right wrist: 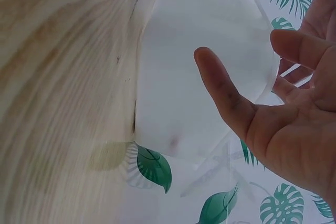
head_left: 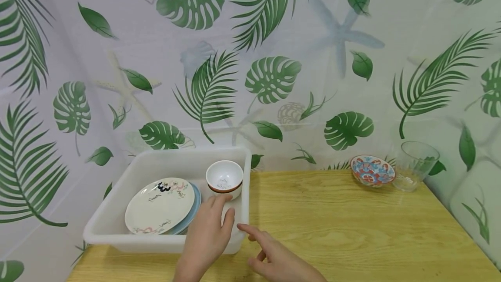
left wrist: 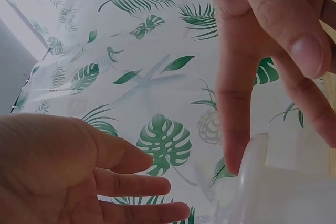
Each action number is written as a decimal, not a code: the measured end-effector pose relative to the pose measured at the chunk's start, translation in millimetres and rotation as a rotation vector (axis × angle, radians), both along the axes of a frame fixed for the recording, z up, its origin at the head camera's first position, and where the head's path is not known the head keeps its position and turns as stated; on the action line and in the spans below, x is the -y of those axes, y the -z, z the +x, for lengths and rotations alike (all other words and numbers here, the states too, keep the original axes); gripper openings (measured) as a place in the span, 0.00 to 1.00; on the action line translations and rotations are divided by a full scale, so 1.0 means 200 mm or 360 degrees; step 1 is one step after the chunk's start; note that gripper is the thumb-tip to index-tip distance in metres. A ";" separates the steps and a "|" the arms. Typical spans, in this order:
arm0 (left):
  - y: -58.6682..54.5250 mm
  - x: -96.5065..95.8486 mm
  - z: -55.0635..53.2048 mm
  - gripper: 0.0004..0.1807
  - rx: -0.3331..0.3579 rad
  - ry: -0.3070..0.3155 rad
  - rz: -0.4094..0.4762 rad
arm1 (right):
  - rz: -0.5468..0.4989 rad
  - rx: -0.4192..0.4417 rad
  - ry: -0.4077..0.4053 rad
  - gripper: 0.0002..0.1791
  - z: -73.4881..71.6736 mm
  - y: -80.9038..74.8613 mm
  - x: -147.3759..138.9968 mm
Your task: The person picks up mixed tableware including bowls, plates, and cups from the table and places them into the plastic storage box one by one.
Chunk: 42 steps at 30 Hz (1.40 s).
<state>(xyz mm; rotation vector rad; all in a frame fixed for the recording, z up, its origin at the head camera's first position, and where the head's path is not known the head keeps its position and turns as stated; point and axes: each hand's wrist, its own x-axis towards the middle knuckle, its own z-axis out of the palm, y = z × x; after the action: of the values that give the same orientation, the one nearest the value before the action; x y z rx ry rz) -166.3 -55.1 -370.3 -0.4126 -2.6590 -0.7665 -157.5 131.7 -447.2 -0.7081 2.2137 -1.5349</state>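
In the head view a white plastic tub (head_left: 105,221) stands on the table. Inside it lean a cream plate (head_left: 160,208) with printed figures and a blue plate (head_left: 197,199) behind it. Stacked small bowls (head_left: 225,175) sit in the tub's far right corner. My left hand (head_left: 209,229) reaches over the front rim, fingers extended towards the bowls; whether it touches them is unclear. My right hand (head_left: 275,253) is at the tub's front right corner, index finger stretched out at the rim and the others loosely bent. Neither hand holds anything.
On the wooden table (head_left: 332,225), at the back right, a patterned red and blue bowl (head_left: 372,172) stands tilted beside a clear glass container (head_left: 416,164). A leaf-printed sheet (head_left: 274,34) hangs behind and to the sides.
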 end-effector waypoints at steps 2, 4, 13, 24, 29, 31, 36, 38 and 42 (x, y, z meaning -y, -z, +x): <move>-0.01 0.00 0.00 0.13 -0.0003 -0.0002 -0.0011 | -0.0007 0.0021 -0.0013 0.35 -0.01 0.00 0.00; -0.01 0.01 0.00 0.13 -0.0003 -0.0001 -0.0014 | -0.0010 0.0041 -0.0023 0.36 -0.01 -0.01 0.00; -0.03 0.01 0.00 0.14 0.0073 0.0013 -0.0048 | -0.0025 0.0035 -0.0053 0.36 -0.02 -0.01 0.00; -0.02 0.02 0.01 0.13 0.0083 0.0026 -0.0043 | -0.0047 0.0110 -0.0060 0.38 -0.01 0.00 0.00; -0.03 0.02 0.00 0.13 0.0067 0.0026 -0.0042 | -0.0037 0.0089 -0.0066 0.38 -0.02 0.00 0.00; -0.03 0.02 0.00 0.13 0.0077 0.0032 -0.0050 | -0.0040 0.0083 -0.0069 0.38 -0.02 0.00 0.00; -0.03 0.02 0.01 0.14 0.0105 0.0038 -0.0062 | -0.0041 0.0091 -0.0083 0.38 -0.02 0.00 -0.01; -0.03 0.02 0.01 0.14 0.0108 0.0038 -0.0066 | -0.0035 0.0095 -0.0087 0.38 -0.02 0.00 -0.01; -0.03 0.02 0.01 0.13 0.0117 0.0041 -0.0074 | -0.0024 0.0087 -0.0087 0.37 -0.02 0.01 -0.01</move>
<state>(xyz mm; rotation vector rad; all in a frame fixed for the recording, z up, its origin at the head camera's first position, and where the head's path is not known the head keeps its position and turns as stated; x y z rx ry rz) -164.5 -59.6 -364.5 -0.4398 -2.7495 -0.7419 -161.9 133.3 -448.3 -0.7168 2.1279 -1.5278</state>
